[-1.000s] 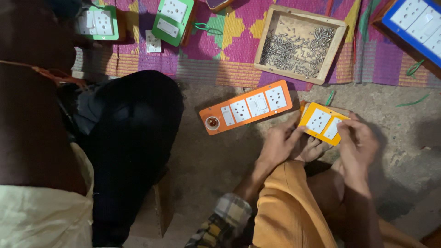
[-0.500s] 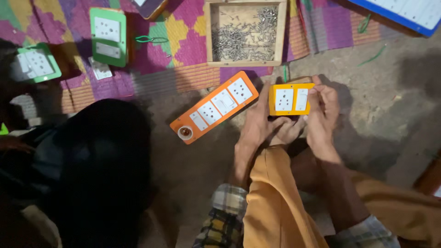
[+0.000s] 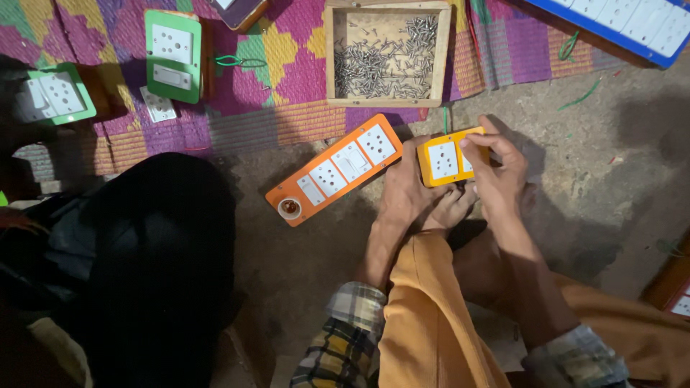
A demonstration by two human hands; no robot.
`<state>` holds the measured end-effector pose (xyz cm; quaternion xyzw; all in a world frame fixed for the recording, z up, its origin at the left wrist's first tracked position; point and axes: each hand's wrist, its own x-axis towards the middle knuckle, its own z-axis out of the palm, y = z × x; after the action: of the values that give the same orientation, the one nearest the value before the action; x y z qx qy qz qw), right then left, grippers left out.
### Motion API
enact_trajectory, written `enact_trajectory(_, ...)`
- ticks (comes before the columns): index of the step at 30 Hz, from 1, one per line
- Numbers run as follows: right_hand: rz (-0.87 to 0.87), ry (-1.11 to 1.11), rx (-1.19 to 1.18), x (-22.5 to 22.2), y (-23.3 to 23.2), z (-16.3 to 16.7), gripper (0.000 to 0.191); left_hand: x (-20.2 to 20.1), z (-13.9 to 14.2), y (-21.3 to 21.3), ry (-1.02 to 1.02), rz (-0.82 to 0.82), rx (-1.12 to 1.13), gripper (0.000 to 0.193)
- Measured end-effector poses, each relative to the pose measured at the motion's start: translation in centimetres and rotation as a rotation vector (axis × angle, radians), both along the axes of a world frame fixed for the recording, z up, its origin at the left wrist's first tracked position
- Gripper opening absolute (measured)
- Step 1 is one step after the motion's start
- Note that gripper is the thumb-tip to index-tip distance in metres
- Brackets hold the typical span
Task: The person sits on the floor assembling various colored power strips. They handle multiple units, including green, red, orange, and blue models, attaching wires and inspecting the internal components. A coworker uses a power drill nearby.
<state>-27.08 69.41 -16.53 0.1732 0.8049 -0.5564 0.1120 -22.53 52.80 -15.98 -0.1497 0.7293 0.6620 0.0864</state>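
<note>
A small yellow switchboard (image 3: 443, 157) with white sockets rests against my bare foot (image 3: 449, 210). My left hand (image 3: 404, 190) grips its left edge from below. My right hand (image 3: 496, 167) holds its right side, with fingertips pressed on the front face near the top. A long orange switchboard (image 3: 335, 169) with several white sockets and a round lamp holder lies on the ground just left of my left hand. An open wooden box (image 3: 337, 68) of metal screws sits on the mat right above the two boards.
A woven pink and purple mat (image 3: 280, 108) covers the top. Two green switchboards (image 3: 172, 55) (image 3: 54, 95) lie on it at left, and a blue board (image 3: 632, 25) at top right. Another person in dark clothes (image 3: 144, 266) sits at left.
The view has shifted, so everything sits further left and lower in frame. My hands have kept the yellow board, and my right fingers have moved up onto its top right face.
</note>
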Motion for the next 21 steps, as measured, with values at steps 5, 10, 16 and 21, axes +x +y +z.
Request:
enact_trajectory(5,0.166,0.295,0.205,-0.1,-0.7,-0.3,0.013,0.0,0.6,-0.7,0.077,-0.042,-0.021,0.084)
enact_trajectory(10,0.381,0.548,0.590,-0.1,-1.6,1.4,0.013,0.3,0.4,-0.9,0.065,-0.050,-0.043,0.081)
enact_trajectory(16,0.563,0.589,0.908,-0.3,-3.1,3.5,0.009,0.3,0.2,-1.1,-0.007,-0.052,-0.049,0.082)
enact_trajectory(21,0.727,0.653,0.942,0.1,-2.4,3.8,0.011,0.3,0.0,-0.9,-0.016,-0.033,-0.081,0.082)
